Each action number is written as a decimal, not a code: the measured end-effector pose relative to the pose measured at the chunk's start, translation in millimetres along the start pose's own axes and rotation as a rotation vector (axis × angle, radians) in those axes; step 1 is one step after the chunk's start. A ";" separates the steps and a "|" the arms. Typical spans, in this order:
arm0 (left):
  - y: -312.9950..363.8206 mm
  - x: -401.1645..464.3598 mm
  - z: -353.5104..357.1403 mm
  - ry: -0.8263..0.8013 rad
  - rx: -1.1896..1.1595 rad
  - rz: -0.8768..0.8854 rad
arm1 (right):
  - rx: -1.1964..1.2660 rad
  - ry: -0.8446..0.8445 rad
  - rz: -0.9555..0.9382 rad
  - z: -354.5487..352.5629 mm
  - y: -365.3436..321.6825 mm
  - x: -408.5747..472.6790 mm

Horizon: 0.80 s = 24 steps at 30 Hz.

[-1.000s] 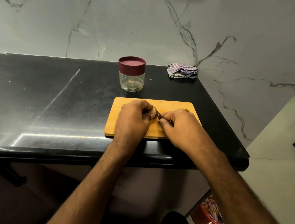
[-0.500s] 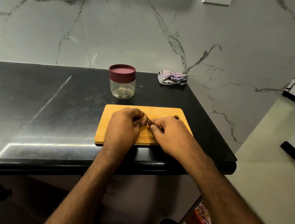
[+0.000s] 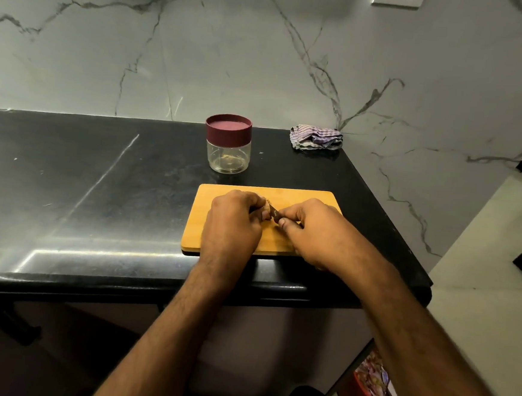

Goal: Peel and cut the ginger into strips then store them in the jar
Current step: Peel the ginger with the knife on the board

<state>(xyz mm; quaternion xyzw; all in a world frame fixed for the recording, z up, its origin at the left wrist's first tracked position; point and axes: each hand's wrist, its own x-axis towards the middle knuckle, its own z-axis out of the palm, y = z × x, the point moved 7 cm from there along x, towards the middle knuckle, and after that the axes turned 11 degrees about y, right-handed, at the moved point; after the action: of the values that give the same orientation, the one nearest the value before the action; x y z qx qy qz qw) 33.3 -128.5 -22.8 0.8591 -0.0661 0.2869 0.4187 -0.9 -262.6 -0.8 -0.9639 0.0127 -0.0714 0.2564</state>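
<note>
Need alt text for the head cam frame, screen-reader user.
Over a wooden board on a black counter, the left hand holds ginger while the right hand works a knife against it. Behind stand a lidded jar and a crumpled cloth.

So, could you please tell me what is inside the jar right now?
The jar is closed with a maroon lid. Through the clear wall only a few pale scraps show at the bottom; what they are is too small to tell, and the lid hides the top part.
</note>
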 end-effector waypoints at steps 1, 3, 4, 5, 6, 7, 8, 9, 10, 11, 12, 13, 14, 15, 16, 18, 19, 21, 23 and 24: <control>-0.3 0.1 0.4 -0.003 -0.001 0.001 | 0.001 0.006 0.003 1.2 0.5 -2.3; -1.0 0.2 0.5 -0.007 -0.008 0.001 | -0.013 0.035 0.007 3.8 1.8 -3.0; -1.4 0.6 0.6 -0.009 -0.014 -0.001 | -0.029 0.050 0.010 4.9 2.0 -1.9; -1.6 0.7 0.6 -0.008 -0.020 -0.004 | -0.051 0.056 0.014 5.8 2.0 -0.9; -1.8 1.2 0.5 -0.006 -0.022 -0.005 | -0.076 0.050 0.016 7.0 1.3 0.8; -1.9 1.5 0.5 -0.004 -0.018 -0.006 | -0.103 0.038 0.018 8.1 0.4 2.3; -1.9 1.9 0.5 -0.003 -0.014 -0.008 | -0.123 0.028 0.021 9.1 -0.3 3.7; -2.4 2.5 0.6 -0.002 -0.013 -0.015 | -0.132 0.030 0.025 9.3 -1.3 4.8; -3.0 3.0 0.5 -0.001 -0.018 -0.022 | -0.135 0.034 0.025 9.1 -1.6 4.7; -3.3 2.7 0.7 -0.002 -0.026 -0.030 | -0.140 0.032 0.024 8.8 -1.5 2.7; -3.6 2.3 0.7 -0.003 -0.031 -0.034 | -0.148 0.023 0.026 9.3 -0.8 -0.2; -3.3 1.9 0.4 -0.003 -0.029 -0.033 | -0.152 0.015 0.029 9.4 0.8 -5.1; -2.8 1.9 0.2 -0.003 -0.023 -0.027 | -0.148 0.012 0.035 9.4 2.8 -9.7; -2.2 1.8 -0.2 -0.005 -0.015 -0.016 | -0.137 0.012 0.043 9.7 5.1 -14.8; -1.4 2.3 -0.3 -0.010 -0.011 -0.004 | -0.125 0.016 0.049 8.9 6.4 -18.5; 0.1 2.4 -0.2 -0.026 -0.017 0.013 | -0.117 0.029 0.051 7.6 7.9 -21.8; 0.3 3.1 -0.8 -0.031 -0.027 0.014 | -0.122 0.029 0.053 6.1 6.5 -21.5; -0.6 3.8 -1.9 -0.033 -0.038 0.005 | -0.143 -0.011 0.058 3.2 1.2 -19.9; -1.5 3.8 -2.0 -0.034 -0.033 0.003 | -0.189 -0.088 0.064 1.8 -5.0 -18.0; -2.0 3.9 -1.7 -0.034 -0.033 0.001 | -0.209 -0.119 0.072 0.4 -7.6 -17.2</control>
<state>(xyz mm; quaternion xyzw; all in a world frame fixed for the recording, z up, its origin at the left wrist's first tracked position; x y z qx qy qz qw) 36.5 -125.4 -21.2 0.8568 -0.0783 0.2711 0.4315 -17.9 -254.7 0.4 -0.9868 0.0397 -0.0031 0.1572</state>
